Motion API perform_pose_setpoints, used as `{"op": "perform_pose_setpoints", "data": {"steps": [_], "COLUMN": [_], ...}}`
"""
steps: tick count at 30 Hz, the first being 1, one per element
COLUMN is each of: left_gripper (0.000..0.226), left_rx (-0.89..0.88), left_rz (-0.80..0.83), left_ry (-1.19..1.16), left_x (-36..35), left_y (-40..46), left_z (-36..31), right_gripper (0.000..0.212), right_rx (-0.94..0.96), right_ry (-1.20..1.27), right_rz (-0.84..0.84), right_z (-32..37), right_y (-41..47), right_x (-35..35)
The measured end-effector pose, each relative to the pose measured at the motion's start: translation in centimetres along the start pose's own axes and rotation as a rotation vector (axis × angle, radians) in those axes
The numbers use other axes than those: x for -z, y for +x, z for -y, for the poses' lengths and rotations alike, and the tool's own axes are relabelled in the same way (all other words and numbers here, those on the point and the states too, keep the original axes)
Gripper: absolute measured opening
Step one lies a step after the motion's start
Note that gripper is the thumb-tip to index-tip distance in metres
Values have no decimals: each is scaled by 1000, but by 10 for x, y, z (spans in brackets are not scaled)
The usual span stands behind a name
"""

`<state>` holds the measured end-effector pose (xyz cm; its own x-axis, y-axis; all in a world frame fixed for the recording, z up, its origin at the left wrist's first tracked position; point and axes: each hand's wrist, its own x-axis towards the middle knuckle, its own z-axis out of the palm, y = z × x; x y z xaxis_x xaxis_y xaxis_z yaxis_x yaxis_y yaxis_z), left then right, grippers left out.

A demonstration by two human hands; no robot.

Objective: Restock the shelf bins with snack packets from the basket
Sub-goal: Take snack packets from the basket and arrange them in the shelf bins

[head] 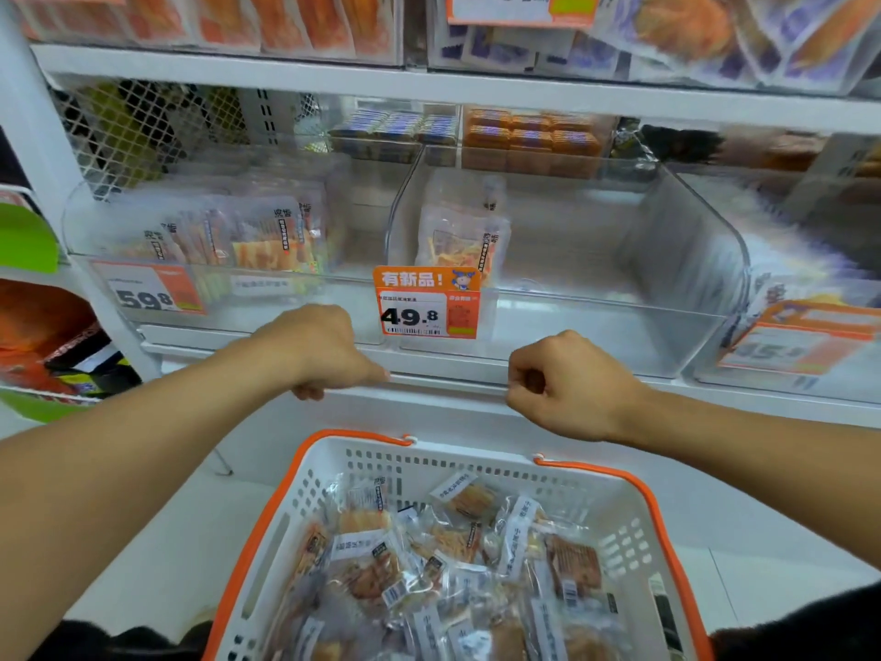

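Observation:
A white basket (481, 462) with orange handles sits low in front of me, filled with several clear snack packets (429, 560). Above it, the middle clear shelf bin (686, 260) holds a single upright packet (460, 240) at its left side. The left bin (95, 221) holds several packets. My left hand (319, 350) and my right hand (567, 388) are both curled at the white front rail of the shelf (448, 380), just below the middle bin, fingers hooked on its edge. Neither hand holds a packet.
An orange price tag (429, 307) reading 49.8 hangs on the middle bin's front. More stocked bins line the shelf above and to the right. A green and orange display (28, 240) stands at the left. White floor lies beside the basket.

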<state>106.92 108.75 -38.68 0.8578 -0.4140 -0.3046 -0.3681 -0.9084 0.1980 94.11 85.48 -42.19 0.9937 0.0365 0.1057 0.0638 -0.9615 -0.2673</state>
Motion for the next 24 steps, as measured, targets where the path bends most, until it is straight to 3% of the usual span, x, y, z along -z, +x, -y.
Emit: {"op": "perform_pose_setpoints", "data": {"steps": [4, 8, 10, 12, 15, 19, 24], "left_gripper": [38, 41, 40, 36, 43, 43, 39], "left_rx": [-137, -323, -299, -212, -144, -276, -495], "left_rz": [-156, -311, -338, -245, 28, 220, 512], "left_ry": [-247, -6, 90, 150, 191, 232, 350], "left_x": [-4, -13, -12, -10, -17, -48, -90], "left_y": [10, 5, 5, 7, 6, 6, -10], "left_z": [4, -9, -14, -15, -14, -14, -32], "right_gripper": [16, 14, 15, 16, 19, 52, 97], "right_rx": [-29, -28, -43, -51, -16, 48, 100], "right_ry": [-142, -210, -215, -232, -283, -333, -470], "right_rz": [191, 295, 327, 378, 532, 850, 1034], "right_z": [-8, -5, -3, -1, -1, -12, -44], "right_y": [2, 4, 7, 10, 9, -5, -39], "right_x": [-1, -9, -12, -17, -32, -68, -123]}}
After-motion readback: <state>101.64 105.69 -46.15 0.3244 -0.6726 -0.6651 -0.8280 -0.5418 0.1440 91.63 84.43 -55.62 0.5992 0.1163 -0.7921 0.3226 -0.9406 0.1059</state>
